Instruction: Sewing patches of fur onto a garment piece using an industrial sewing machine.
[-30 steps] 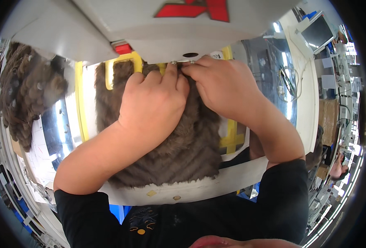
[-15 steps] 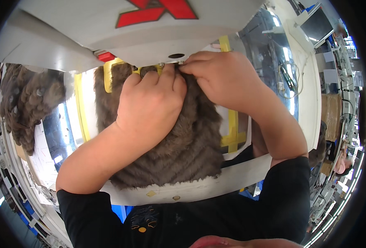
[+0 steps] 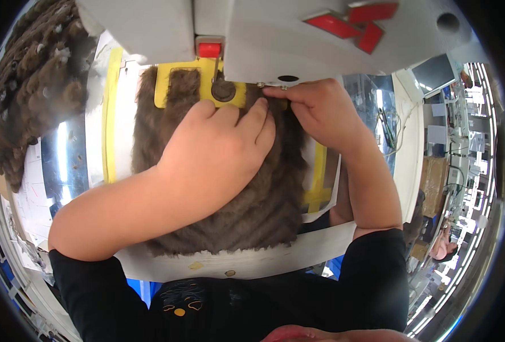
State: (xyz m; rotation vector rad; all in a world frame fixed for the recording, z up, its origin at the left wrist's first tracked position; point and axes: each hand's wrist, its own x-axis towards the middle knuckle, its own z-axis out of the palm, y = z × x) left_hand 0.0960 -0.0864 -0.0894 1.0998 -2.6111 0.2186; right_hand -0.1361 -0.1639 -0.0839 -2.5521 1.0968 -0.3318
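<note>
A dark brown fur panel [image 3: 241, 222] lies in front of me, its near edge pale and ragged. My left hand [image 3: 218, 145] rests on it palm down with the fingers stretched out, index and middle tips close to the yellow plate. That yellow cut-out plate [image 3: 161, 85] sits on the far part of the fur, with a round opening under the machine head. My right hand [image 3: 321, 108] is at the machine's lower edge, index finger pointing left, thumb beneath it and the other fingers curled. What its fingertips pinch, if anything, is hidden.
A grey-white machine head [image 3: 321, 51] with a red emblem and a red part [image 3: 209, 50] overhangs the work. Brown fur pieces [image 3: 36, 85] are heaped at the left. Yellow tape [image 3: 111, 114] marks the surface. A monitor [image 3: 434, 77] and a cardboard box [image 3: 434, 185] stand at the right.
My view has shifted, so the machine head appears farther right and more of the yellow plate shows. My left hand has drawn back from the machine's lower edge, its fingers straighter.
</note>
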